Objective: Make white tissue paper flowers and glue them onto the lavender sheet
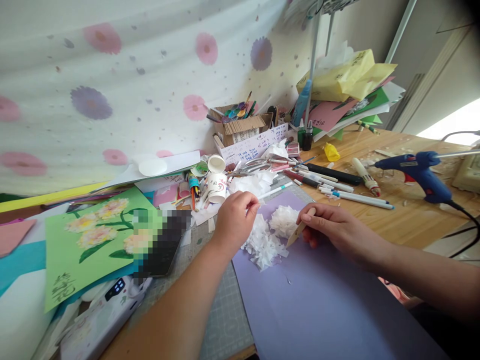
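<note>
My right hand [324, 227] grips a flat wooden craft stick [298, 231], its pointed lower end angled down beside the white crumpled-paper flowers. One larger paper flower [262, 245] and a smaller paper flower [284, 221] lie on a sheet of purple paper [300, 300]. Above the larger flower's upper left side is my left hand [237, 217], closed with thumb and fingertips pinched together; whatever is between them is too small to make out. Thin clear strands, perhaps glue, show on the purple paper below the flowers.
A blue glue gun [416, 170] rests on the wooden table at right, near several pens [352, 196]. Behind are a paper cup [217, 187] and a cardboard box [240, 127]. At left lie a green flower picture [101, 230] and a white device [105, 320] with a lit display.
</note>
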### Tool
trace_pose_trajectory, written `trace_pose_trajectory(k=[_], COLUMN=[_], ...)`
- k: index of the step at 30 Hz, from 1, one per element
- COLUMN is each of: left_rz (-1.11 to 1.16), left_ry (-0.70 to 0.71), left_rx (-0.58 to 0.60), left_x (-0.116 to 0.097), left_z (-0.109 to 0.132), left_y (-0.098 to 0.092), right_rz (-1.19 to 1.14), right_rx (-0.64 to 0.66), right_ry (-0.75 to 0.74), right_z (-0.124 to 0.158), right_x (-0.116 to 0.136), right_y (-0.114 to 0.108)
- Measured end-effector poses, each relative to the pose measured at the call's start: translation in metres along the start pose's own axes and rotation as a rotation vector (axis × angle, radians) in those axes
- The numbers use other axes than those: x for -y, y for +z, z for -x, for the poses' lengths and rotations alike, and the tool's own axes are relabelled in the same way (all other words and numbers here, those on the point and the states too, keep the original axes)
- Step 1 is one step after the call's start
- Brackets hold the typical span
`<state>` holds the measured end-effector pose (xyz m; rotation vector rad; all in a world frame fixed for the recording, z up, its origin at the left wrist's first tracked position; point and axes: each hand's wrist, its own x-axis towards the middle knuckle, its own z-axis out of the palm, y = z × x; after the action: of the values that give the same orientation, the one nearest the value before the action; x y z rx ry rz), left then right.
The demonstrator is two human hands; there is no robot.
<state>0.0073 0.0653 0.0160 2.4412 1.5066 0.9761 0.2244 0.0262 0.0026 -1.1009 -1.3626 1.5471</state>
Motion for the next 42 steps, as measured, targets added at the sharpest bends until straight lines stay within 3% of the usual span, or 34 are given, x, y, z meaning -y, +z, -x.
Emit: trace_pose_trajectory(k=[21, 33, 42], left_rz=[0.032, 0.092, 0.086], left_ry=[0.050, 0.052, 0.083], left_rx=[-0.025, -0.021, -0.007], left_x=[-0.014, -0.012, -0.015], left_z=[0.008, 0.035, 0.037], left_y=[0.000, -0.006, -0.002], right_rz=[0.056, 0.048, 0.021], right_rx=[-0.010, -0.005, -0.017], right_ry=[-0.013, -0.012, -0.027], right_z=[0.000, 0.000, 0.001], right_x=[-0.003, -0.004, -0.007], right_y=[-0.003, -0.006, -0.008])
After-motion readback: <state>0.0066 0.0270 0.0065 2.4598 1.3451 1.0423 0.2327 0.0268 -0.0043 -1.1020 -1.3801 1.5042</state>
